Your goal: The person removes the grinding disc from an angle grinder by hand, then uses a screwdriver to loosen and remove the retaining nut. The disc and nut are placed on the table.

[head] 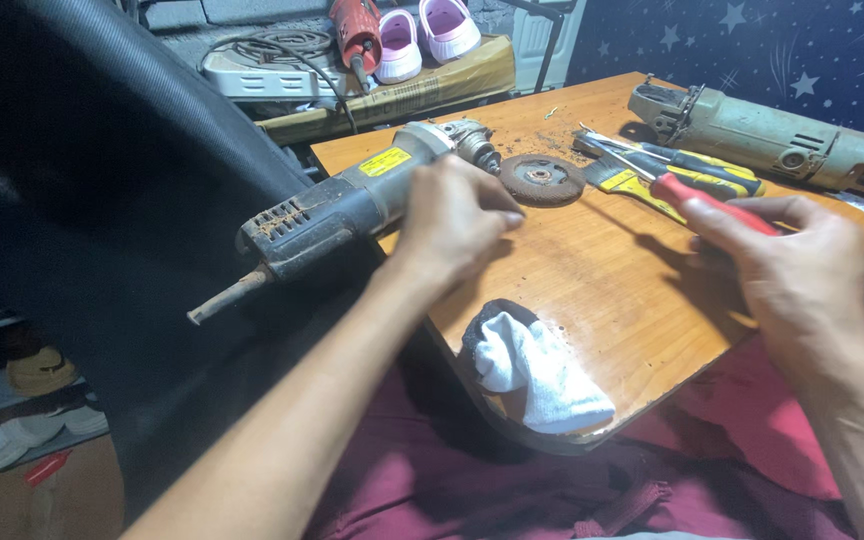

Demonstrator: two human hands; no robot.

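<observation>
Currently the left hand grips an angle grinder on the wooden surface; the right hand holds a red-handled tool, probably a screwdriver, fingers closed.

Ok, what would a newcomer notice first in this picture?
The left hand gripping a grey grinder at the table's near-left edge, a worn disc lying beside its head. Then the right hand holding a red-handled screwdriver, and a bigger grinder at the far right.
</observation>
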